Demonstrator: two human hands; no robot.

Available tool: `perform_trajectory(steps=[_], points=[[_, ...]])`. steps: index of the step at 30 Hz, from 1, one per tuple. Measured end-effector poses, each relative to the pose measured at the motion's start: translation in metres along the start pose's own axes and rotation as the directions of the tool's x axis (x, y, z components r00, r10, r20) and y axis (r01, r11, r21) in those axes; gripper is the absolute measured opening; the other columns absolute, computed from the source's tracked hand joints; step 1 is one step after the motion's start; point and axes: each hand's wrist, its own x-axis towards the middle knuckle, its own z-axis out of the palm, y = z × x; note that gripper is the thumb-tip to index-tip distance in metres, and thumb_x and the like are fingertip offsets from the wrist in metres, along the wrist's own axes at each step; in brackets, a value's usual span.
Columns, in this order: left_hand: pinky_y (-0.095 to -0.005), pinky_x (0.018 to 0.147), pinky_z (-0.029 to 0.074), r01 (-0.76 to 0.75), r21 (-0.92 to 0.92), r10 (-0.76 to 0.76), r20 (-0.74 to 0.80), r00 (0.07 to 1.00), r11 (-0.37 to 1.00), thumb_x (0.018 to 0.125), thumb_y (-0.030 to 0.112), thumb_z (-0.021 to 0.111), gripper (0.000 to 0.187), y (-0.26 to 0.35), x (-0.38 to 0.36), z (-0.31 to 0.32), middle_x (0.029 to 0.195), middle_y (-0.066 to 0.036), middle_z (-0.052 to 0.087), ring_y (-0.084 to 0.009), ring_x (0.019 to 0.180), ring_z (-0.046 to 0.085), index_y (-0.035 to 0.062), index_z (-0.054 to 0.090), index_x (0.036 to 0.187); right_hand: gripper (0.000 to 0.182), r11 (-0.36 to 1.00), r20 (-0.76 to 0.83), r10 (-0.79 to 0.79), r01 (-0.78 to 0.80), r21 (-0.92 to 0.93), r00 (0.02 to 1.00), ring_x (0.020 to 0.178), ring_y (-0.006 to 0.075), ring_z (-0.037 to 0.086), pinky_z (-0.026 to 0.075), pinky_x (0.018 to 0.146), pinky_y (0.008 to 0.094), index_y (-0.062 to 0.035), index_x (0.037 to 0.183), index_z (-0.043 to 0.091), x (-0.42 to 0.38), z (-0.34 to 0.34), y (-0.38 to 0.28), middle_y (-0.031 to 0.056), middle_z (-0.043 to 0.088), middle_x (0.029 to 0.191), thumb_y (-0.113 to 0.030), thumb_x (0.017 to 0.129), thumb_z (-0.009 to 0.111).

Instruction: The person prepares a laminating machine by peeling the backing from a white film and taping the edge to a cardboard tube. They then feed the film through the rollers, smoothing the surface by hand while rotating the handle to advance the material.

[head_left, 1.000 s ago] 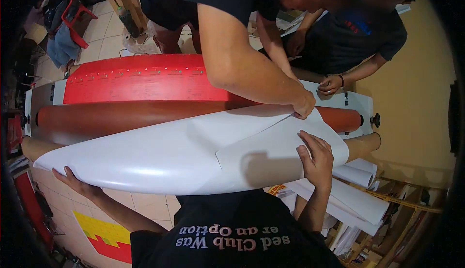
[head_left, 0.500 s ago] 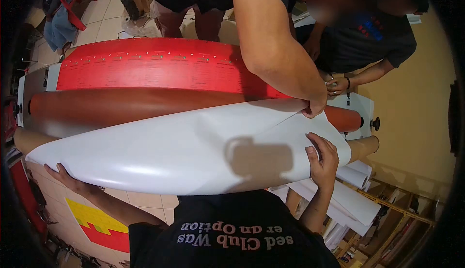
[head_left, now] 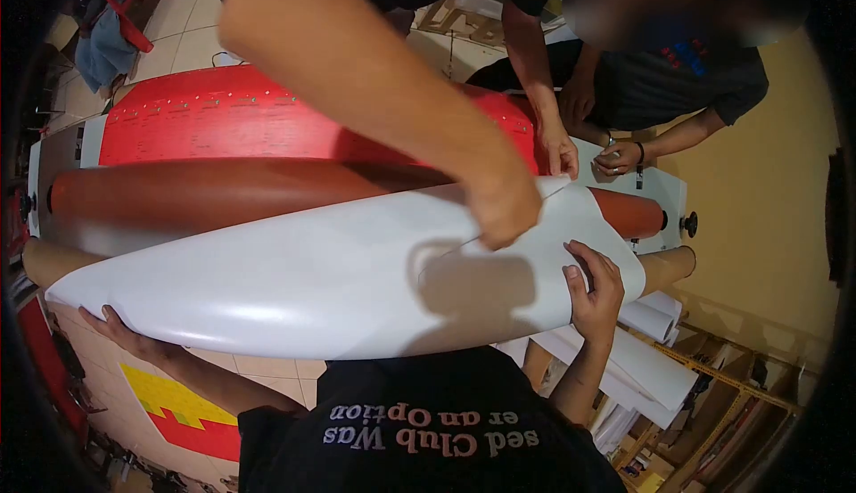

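Observation:
A glossy white sheet (head_left: 267, 270) bulges across the space in front of my chest. At its left end, my left hand (head_left: 134, 337) grips the near edge with thumb and fingers. My right hand (head_left: 599, 295) holds the sheet near its right end, fingers curled over the surface and thumb apart from them. Between my hands and the far edge, a co-worker's hand (head_left: 508, 208) is closed low over the sheet; whatever it holds is hidden. A thin dark line runs along the sheet on both sides of that fist. The co-worker's other hand (head_left: 559, 152) touches the sheet's far corner.
Behind the sheet lie a brown-red roller (head_left: 178, 194) and a red printed sheet (head_left: 196, 123) on a machine. A cardboard tube (head_left: 669, 270) sticks out at right. Another person (head_left: 687, 83) stands at the far right. White rolls (head_left: 642, 377) and a shelf (head_left: 740, 386) are at lower right.
The co-worker's fist has swept left and toward me over the sheet, and the dark line now reaches farther left. Their other hand has come to the far corner. My hands stay put.

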Motion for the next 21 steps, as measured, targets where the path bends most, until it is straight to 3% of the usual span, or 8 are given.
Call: perform_trajectory(steps=[3, 5, 9, 11, 14, 18, 20, 21], points=[[-0.0509, 0.105, 0.040, 0.079, -0.044, -0.084, -0.110, 0.990, 0.996, 0.093, 0.045, 0.047, 0.061, 0.022, -0.001, 0.012, 0.152, -0.020, 0.018, -0.0366, 0.134, 0.035, 0.0053, 0.042, 0.139, 0.031, 1.000, 0.012, 0.007, -0.007, 0.004, 1.000, 0.097, 0.0298, 0.063, 0.042, 0.091, 0.0377, -0.0043, 0.107, 0.067, 0.000, -0.001, -0.001, 0.0128, 0.069, 0.100, -0.025, 0.084, 0.064], [-0.0512, 0.105, 0.039, 0.195, -0.107, -0.206, -0.100, 0.973, 0.975, 0.094, 0.044, 0.047, 0.064, 0.025, 0.001, 0.011, 0.151, -0.022, 0.018, -0.0369, 0.134, 0.035, 0.0031, 0.036, 0.142, 0.031, 1.000, 0.011, 0.004, -0.004, -0.001, 1.000, 0.097, 0.0298, 0.063, 0.043, 0.091, 0.0377, -0.0041, 0.107, 0.067, 0.000, -0.001, -0.001, 0.0128, 0.069, 0.099, -0.025, 0.084, 0.064], [-0.0503, 0.105, 0.038, 0.223, -0.146, -0.235, -0.065, 0.970, 0.964, 0.095, 0.040, 0.046, 0.065, 0.038, 0.001, 0.015, 0.152, -0.020, 0.018, -0.0363, 0.134, 0.034, 0.0005, 0.030, 0.144, 0.029, 1.000, 0.014, 0.002, -0.002, -0.017, 1.000, 0.100, 0.0304, 0.062, 0.042, 0.093, 0.0384, -0.0033, 0.106, 0.066, -0.001, -0.003, -0.003, 0.0138, 0.069, 0.101, -0.023, 0.085, 0.063], [-0.0470, 0.106, 0.037, 0.345, -0.256, -0.363, -0.024, 0.932, 0.903, 0.097, 0.035, 0.043, 0.062, 0.057, 0.000, 0.021, 0.153, -0.019, 0.015, -0.0356, 0.134, 0.033, -0.0010, 0.026, 0.145, 0.029, 1.000, 0.010, -0.013, 0.013, -0.005, 1.000, 0.102, 0.0307, 0.061, 0.041, 0.095, 0.0396, -0.0030, 0.107, 0.066, -0.003, -0.006, 0.002, 0.0143, 0.068, 0.103, -0.022, 0.085, 0.063], [-0.0445, 0.111, 0.028, 0.196, -0.123, -0.203, -0.051, 0.978, 0.973, 0.096, 0.030, 0.043, 0.063, 0.031, 0.001, 0.012, 0.153, -0.018, 0.019, -0.0312, 0.135, 0.031, -0.0002, 0.020, 0.147, 0.028, 0.999, -0.015, -0.047, 0.047, -0.027, 0.999, 0.105, 0.0313, 0.059, 0.038, 0.099, 0.0422, -0.0025, 0.107, 0.065, -0.009, -0.009, -0.001, 0.0149, 0.067, 0.106, -0.022, 0.087, 0.061], [-0.0426, 0.114, 0.021, 0.298, -0.167, -0.312, -0.068, 0.948, 0.940, 0.099, 0.025, 0.038, 0.059, 0.054, 0.005, 0.020, 0.154, -0.017, 0.016, -0.0297, 0.140, 0.023, -0.0016, 0.019, 0.148, 0.027, 0.995, -0.080, -0.079, 0.073, -0.072, 0.994, 0.106, 0.0314, 0.059, 0.032, 0.105, 0.0462, -0.0025, 0.108, 0.064, -0.020, -0.008, 0.002, 0.0146, 0.067, 0.106, -0.021, 0.088, 0.060], [-0.0423, 0.115, 0.018, 0.197, -0.052, -0.201, -0.077, 0.977, 0.979, 0.100, 0.025, 0.037, 0.059, 0.038, 0.004, 0.015, 0.154, -0.018, 0.016, -0.0294, 0.141, 0.021, -0.0004, 0.017, 0.148, 0.027, 0.996, -0.108, -0.078, 0.072, -0.055, 0.991, 0.107, 0.0309, 0.059, 0.030, 0.106, 0.0467, -0.0028, 0.108, 0.064, -0.026, -0.004, 0.007, 0.0142, 0.066, 0.107, -0.022, 0.089, 0.059], [-0.0415, 0.116, 0.016, 0.232, -0.126, -0.246, -0.111, 0.963, 0.964, 0.101, 0.026, 0.034, 0.057, 0.050, 0.003, 0.021, 0.154, -0.018, 0.016, -0.0295, 0.142, 0.019, -0.0015, 0.017, 0.148, 0.027, 0.996, -0.116, -0.077, 0.071, -0.052, 0.990, 0.109, 0.0304, 0.058, 0.029, 0.107, 0.0473, -0.0031, 0.108, 0.064, -0.028, -0.003, 0.010, 0.0138, 0.066, 0.108, -0.022, 0.089, 0.059]])
